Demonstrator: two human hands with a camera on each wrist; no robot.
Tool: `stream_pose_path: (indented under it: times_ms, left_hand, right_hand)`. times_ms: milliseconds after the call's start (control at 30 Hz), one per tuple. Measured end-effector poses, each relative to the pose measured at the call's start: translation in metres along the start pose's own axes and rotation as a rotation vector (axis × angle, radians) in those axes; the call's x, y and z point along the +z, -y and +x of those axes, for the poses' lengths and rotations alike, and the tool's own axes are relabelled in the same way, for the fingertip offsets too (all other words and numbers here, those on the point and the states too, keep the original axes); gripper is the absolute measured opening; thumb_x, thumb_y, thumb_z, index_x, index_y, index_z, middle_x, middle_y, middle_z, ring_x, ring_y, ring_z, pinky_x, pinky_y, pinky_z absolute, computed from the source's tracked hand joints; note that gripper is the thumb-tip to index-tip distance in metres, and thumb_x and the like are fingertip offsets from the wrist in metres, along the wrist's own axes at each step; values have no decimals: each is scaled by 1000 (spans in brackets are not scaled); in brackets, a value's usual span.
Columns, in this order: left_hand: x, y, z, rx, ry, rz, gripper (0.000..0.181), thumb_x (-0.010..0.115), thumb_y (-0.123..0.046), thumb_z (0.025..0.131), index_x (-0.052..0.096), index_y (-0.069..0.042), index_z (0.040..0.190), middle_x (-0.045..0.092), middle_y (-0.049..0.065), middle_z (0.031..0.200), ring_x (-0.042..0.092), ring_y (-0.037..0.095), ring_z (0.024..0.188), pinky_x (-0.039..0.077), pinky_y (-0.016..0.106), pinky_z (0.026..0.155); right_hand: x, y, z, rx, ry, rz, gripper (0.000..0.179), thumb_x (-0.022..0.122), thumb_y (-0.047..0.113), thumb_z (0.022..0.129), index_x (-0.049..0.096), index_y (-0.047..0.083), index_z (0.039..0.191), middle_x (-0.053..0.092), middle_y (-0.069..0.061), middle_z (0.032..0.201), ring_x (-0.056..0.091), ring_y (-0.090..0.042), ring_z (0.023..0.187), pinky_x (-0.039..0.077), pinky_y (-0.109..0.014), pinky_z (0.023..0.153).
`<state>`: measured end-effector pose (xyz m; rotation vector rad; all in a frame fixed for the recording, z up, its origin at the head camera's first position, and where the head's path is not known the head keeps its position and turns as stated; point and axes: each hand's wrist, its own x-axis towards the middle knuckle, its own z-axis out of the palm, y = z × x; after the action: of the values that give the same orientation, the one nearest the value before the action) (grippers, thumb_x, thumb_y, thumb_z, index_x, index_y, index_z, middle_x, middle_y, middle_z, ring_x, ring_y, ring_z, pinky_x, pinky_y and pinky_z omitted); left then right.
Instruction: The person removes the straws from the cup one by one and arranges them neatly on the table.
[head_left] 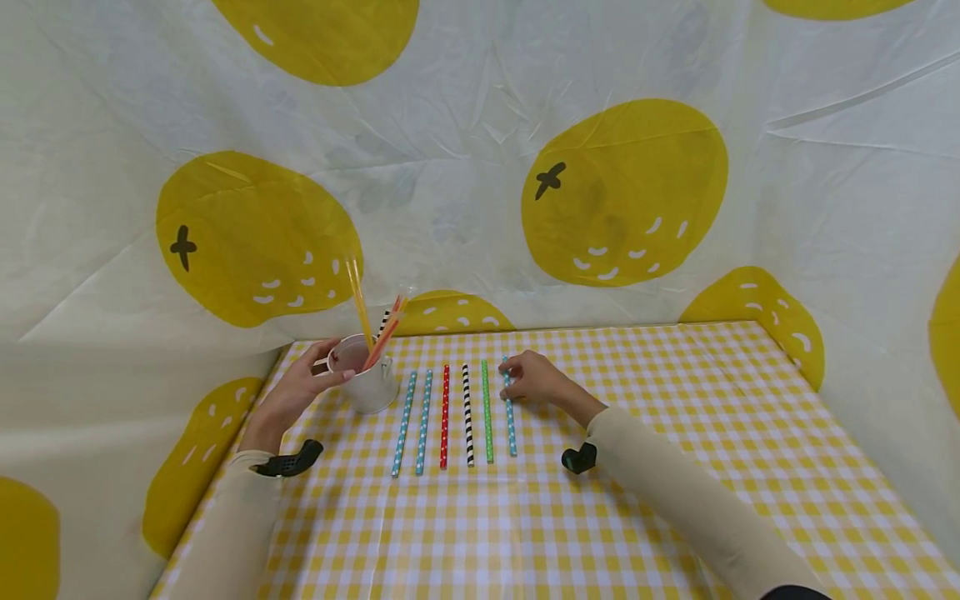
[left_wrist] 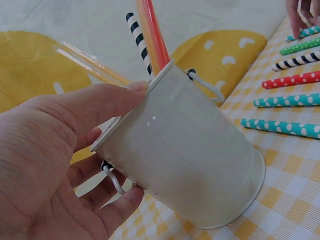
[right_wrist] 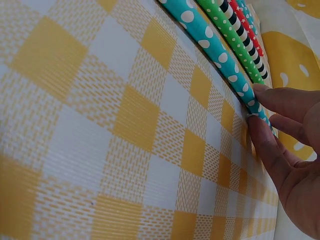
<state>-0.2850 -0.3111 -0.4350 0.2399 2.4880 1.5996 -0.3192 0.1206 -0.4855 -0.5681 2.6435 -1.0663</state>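
My left hand [head_left: 300, 385] grips a small white metal bucket [left_wrist: 185, 155] by its rim, thumb over the edge and fingers beside the handle. Inside stand yellow and orange-red straws [head_left: 384, 340] and a black-and-white striped straw [left_wrist: 138, 42]. To its right lies a row of paper straws: two blue dotted straws [head_left: 405, 421], a red straw [head_left: 445, 417], a striped straw [head_left: 468, 417], a green straw [head_left: 487, 412] and another blue dotted straw [right_wrist: 220, 52]. At the far end of that last straw, my right hand [head_left: 536, 377] pinches it between thumb and fingers; it lies along the cloth.
A yellow-and-white checked cloth [head_left: 675, 400] covers the table. Behind and at the sides hangs a pale sheet [head_left: 450, 208] printed with large yellow fruit. The bucket stands near the table's back left corner.
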Motion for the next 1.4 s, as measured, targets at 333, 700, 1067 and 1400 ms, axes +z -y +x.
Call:
stream_pose_path:
  times_ms: [333,700,1067,1400]
  left_hand:
    - [0,0,-1,13,8,-17,84,72,-28,96,22,-15,163,23,16,163,32,44,143,29,61,111]
    - [-1,2,0,12,11,-62,84,73,-25,96,22,-14,163,24,16,162,32,43,143,28,58,112]
    - [-1,2,1,14,13,-70,83,72,-23,97,22,-13,162,26,17,160,34,42,141,30,55,110]
    - [0,1,2,17,8,-54,83,72,-25,97,23,-13,162,26,16,161,32,42,144,30,56,111]
  right_hand:
    - [-2,-3,3,-10,9,-30,49,82,19,88,67,2,131,67,-14,115,63,-26,105,53,-41,89]
    - [-7,-2,3,6,22,7,44,80,16,89,68,2,129,66,-15,119,62,-27,108,53,-41,89]
    - [-2,3,3,-1,29,-9,42,79,17,90,69,3,128,68,-13,118,64,-27,109,52,-42,92]
    - [-3,5,3,-7,33,10,42,79,14,90,68,1,128,67,-14,119,63,-27,109,52,-41,92]
